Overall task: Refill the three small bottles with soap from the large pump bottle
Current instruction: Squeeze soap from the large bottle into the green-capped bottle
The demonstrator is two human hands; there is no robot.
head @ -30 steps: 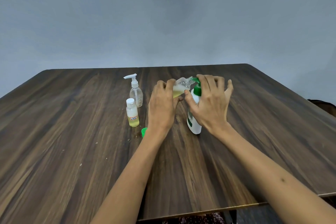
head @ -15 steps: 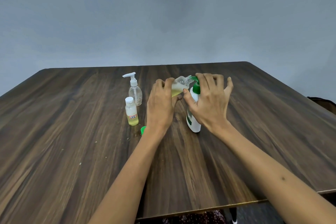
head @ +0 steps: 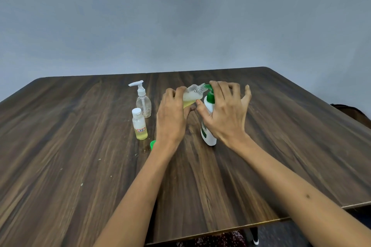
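My left hand [head: 171,118] grips a small clear bottle [head: 193,94], tilted on its side with yellowish soap in it. Its open neck points at the green nozzle of the large white pump bottle [head: 208,124]. My right hand [head: 224,112] lies over that pump, fingertips pressing on the green head and thumb against the bottle's neck. A small capped bottle [head: 139,124] with yellow soap and a red-marked label stands upright to the left. Behind it stands a clear small bottle with a white pump [head: 143,100], nearly empty.
A green cap [head: 153,145] lies on the dark wooden table [head: 80,156] just left of my left wrist. The table's front edge runs below my forearms and a dark chair back shows past its right edge. A grey wall stands behind.
Both hands stay in the same hold on the tilted bottle and the pump. The whole scene has shifted slightly in the view as my head moved.
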